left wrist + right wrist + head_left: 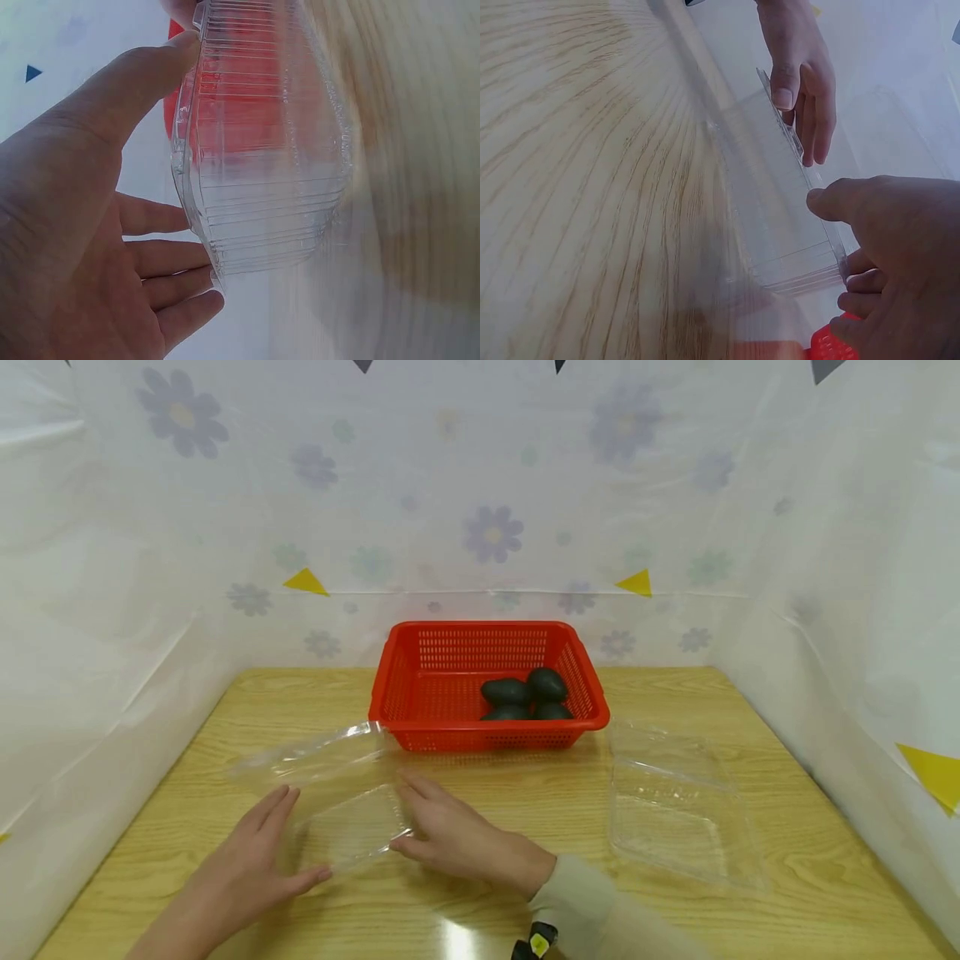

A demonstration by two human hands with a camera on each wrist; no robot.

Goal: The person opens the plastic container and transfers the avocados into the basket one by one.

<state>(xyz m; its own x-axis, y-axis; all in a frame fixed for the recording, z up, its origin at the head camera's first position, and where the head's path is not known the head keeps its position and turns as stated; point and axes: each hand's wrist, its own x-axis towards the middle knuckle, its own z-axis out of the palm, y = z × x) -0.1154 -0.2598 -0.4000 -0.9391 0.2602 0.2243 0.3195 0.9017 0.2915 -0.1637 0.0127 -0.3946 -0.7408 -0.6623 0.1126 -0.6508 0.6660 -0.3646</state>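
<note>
A clear plastic clamshell container (pixel 356 831) stands with its hinged lid (pixel 322 758) raised, on the left half of the wooden table. My left hand (pixel 247 864) is at its left side, thumb and fingers extended and apart; in the left wrist view they touch the container's rim. At the opposite side my right hand (pixel 461 847) holds the rim, thumb on the near edge and fingers bent around the side, as the right wrist view also shows. Behind the hands, several dark avocados (pixel 506 692) lie in the right part of a red basket (pixel 487 725).
Another clear clamshell container (pixel 667 827) lies opened out on the table's right side. White flowered sheeting (pixel 491 460) encloses the table (pixel 525 797) at the back and both sides. The basket stands near the back edge.
</note>
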